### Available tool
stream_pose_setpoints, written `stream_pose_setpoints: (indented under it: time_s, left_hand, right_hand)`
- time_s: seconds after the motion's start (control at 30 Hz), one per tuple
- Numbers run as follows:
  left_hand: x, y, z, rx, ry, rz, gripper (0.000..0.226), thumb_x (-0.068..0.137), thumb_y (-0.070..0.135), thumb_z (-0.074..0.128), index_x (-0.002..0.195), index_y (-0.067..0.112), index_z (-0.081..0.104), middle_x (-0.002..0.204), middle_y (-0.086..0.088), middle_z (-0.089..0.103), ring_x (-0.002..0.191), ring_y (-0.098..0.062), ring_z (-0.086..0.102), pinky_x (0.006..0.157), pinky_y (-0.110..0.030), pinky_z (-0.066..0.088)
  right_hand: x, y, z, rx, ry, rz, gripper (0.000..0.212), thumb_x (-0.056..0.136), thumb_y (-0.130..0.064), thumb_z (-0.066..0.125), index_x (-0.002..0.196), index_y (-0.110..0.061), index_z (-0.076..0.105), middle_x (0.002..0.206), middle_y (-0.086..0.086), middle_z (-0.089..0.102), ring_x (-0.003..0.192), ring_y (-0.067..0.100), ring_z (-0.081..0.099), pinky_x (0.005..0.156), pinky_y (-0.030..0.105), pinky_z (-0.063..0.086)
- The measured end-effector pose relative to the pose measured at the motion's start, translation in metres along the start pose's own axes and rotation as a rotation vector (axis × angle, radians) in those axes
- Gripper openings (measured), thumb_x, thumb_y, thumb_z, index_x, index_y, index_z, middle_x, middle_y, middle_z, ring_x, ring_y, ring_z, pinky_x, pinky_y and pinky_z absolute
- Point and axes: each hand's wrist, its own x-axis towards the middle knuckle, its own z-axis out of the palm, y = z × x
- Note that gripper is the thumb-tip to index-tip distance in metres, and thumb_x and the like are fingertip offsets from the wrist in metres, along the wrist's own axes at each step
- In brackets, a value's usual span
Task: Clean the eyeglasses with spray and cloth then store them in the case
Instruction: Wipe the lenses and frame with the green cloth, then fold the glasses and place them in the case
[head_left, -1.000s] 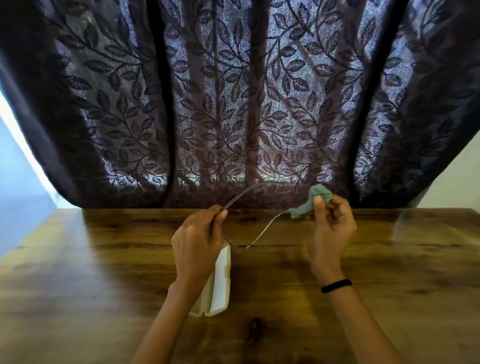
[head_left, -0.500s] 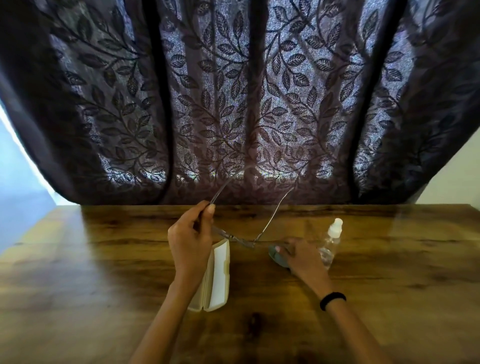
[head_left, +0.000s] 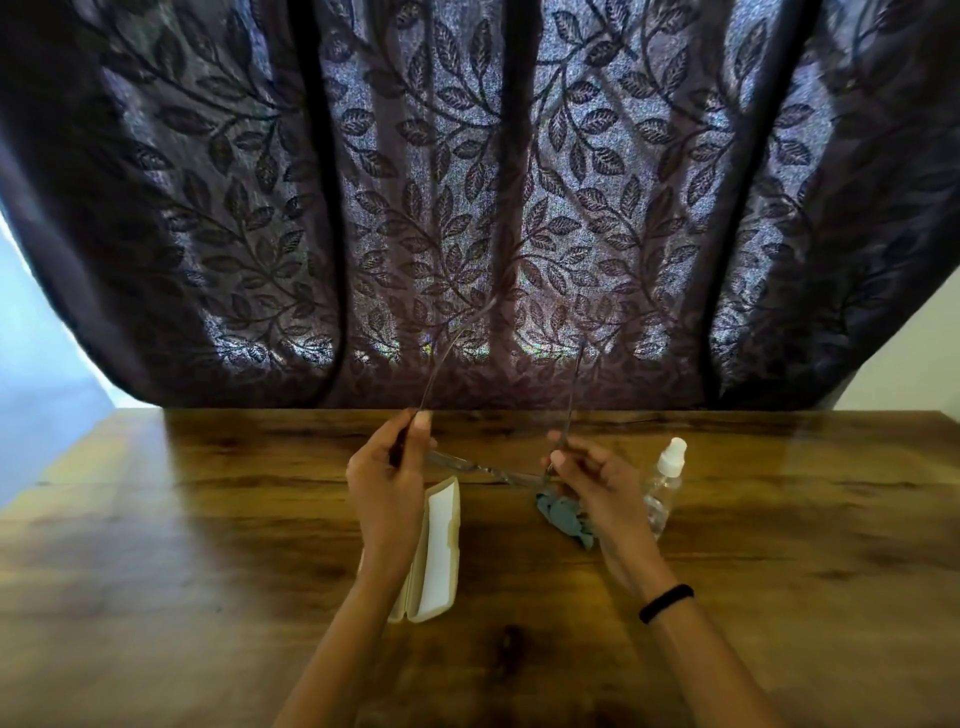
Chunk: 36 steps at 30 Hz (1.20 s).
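Eyeglasses, thin metal frame, held in the air just above the wooden surface, between both hands, near its far middle. Front of the frame runs roughly level from hand to hand; both temples are unfolded and point up and away toward the curtain. Left hand pinches one temple between thumb and fingertips, close to the hinge, fingers curled round it. Right hand pinches the other temple in the same way, low on the arm. Case, cream with a white lining, lies open on the surface under the left wrist, long axis pointing away from the person; the forearm covers part of its left half. Cloth, grey-green and crumpled, lies on the surface below the right hand, partly hidden by it. Spray bottle, clear with a white nozzle, stands upright just beyond the right hand, near the cloth; whether the two touch cannot be told. Any print on bottle or case is too small to read. Black band on the right wrist. Curtain is dark, leaf-patterned, backlit, hanging along the far edge of the surface.
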Motion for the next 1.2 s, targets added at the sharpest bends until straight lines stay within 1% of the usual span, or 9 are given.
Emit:
stream_pose_setpoints:
  time_s: [0.23, 0.4, 0.47, 0.53, 0.6, 0.83, 1.0, 1.1, 1.2]
  left_hand:
    - [0.001, -0.007, -0.006, 0.043, -0.092, -0.080, 0.016, 0.082, 0.023, 0.066, 0.095, 0.015, 0.071, 0.081, 0.007, 0.072, 0.076, -0.002, 0.066, 0.068, -0.011, 0.049]
    - [0.001, -0.007, -0.006, 0.132, -0.095, -0.036, 0.019, 0.079, 0.022, 0.068, 0.096, 0.013, 0.071, 0.080, 0.008, 0.071, 0.073, 0.005, 0.064, 0.064, -0.005, 0.046]
    - [0.002, -0.007, -0.007, 0.150, -0.108, -0.026, 0.020, 0.079, 0.021, 0.069, 0.096, 0.011, 0.072, 0.081, 0.004, 0.072, 0.075, 0.002, 0.065, 0.066, -0.009, 0.049]
    - [0.003, -0.006, -0.007, 0.155, -0.131, -0.010, 0.019, 0.078, 0.019, 0.069, 0.095, 0.011, 0.072, 0.082, 0.003, 0.072, 0.078, 0.000, 0.065, 0.068, -0.011, 0.050]
    - [0.004, -0.004, -0.008, 0.141, -0.157, 0.006, 0.018, 0.078, 0.018, 0.068, 0.094, 0.011, 0.072, 0.080, 0.004, 0.071, 0.076, 0.001, 0.066, 0.067, -0.009, 0.049]
    - [0.007, 0.000, -0.014, 0.098, -0.230, 0.053, 0.014, 0.079, 0.014, 0.067, 0.092, 0.018, 0.069, 0.083, 0.007, 0.070, 0.075, 0.003, 0.065, 0.063, -0.008, 0.048]
    - [0.012, 0.001, -0.021, 0.421, -0.323, 0.345, 0.012, 0.078, 0.013, 0.070, 0.090, 0.011, 0.072, 0.080, 0.004, 0.070, 0.069, -0.012, 0.065, 0.058, -0.031, 0.055]
    - [0.011, -0.001, -0.023, 0.586, -0.460, 0.417, 0.008, 0.081, 0.012, 0.067, 0.088, 0.015, 0.072, 0.078, 0.004, 0.067, 0.070, -0.015, 0.062, 0.056, -0.033, 0.051]
    - [0.007, -0.004, -0.024, 0.583, -0.517, 0.383, 0.010, 0.083, 0.012, 0.065, 0.090, 0.014, 0.073, 0.078, 0.004, 0.065, 0.068, -0.014, 0.061, 0.055, -0.032, 0.050]
  right_hand:
    - [0.004, -0.003, -0.008, -0.205, 0.118, -0.232, 0.029, 0.082, -0.008, 0.064, 0.100, -0.030, 0.059, 0.091, 0.004, 0.069, 0.085, 0.009, 0.065, 0.074, 0.019, 0.052]
    - [0.002, -0.004, -0.007, -0.428, 0.121, -0.387, 0.030, 0.084, -0.007, 0.062, 0.107, -0.026, 0.059, 0.094, -0.007, 0.065, 0.082, -0.015, 0.058, 0.067, 0.002, 0.044]
    - [0.002, -0.006, -0.008, -0.503, 0.097, -0.436, 0.027, 0.085, -0.007, 0.061, 0.108, -0.020, 0.063, 0.097, -0.002, 0.066, 0.081, -0.005, 0.061, 0.073, 0.011, 0.049]
    - [0.001, -0.006, -0.009, -0.616, 0.052, -0.500, 0.024, 0.086, -0.005, 0.059, 0.106, -0.015, 0.067, 0.098, 0.001, 0.068, 0.086, 0.011, 0.061, 0.079, 0.032, 0.052]
    - [0.000, -0.006, -0.008, -0.682, -0.001, -0.531, 0.026, 0.087, 0.000, 0.056, 0.103, -0.015, 0.069, 0.094, 0.005, 0.067, 0.087, 0.020, 0.058, 0.074, 0.038, 0.051]
    - [0.002, -0.006, -0.010, -0.586, -0.063, -0.437, 0.021, 0.083, -0.001, 0.061, 0.095, -0.015, 0.072, 0.092, 0.007, 0.067, 0.088, 0.020, 0.060, 0.074, 0.033, 0.051]
    - [0.006, -0.006, -0.011, -0.494, -0.030, -0.333, 0.020, 0.081, -0.007, 0.066, 0.080, -0.027, 0.067, 0.082, -0.007, 0.067, 0.079, 0.006, 0.062, 0.068, 0.016, 0.049]
    - [0.009, -0.008, -0.011, -0.455, -0.020, -0.315, 0.026, 0.077, -0.004, 0.069, 0.075, -0.030, 0.065, 0.077, -0.016, 0.065, 0.074, -0.001, 0.062, 0.067, 0.011, 0.049]
    - [0.011, -0.009, -0.013, -0.415, -0.038, -0.263, 0.020, 0.078, -0.001, 0.066, 0.081, -0.020, 0.068, 0.079, -0.010, 0.067, 0.075, -0.002, 0.062, 0.068, 0.008, 0.049]
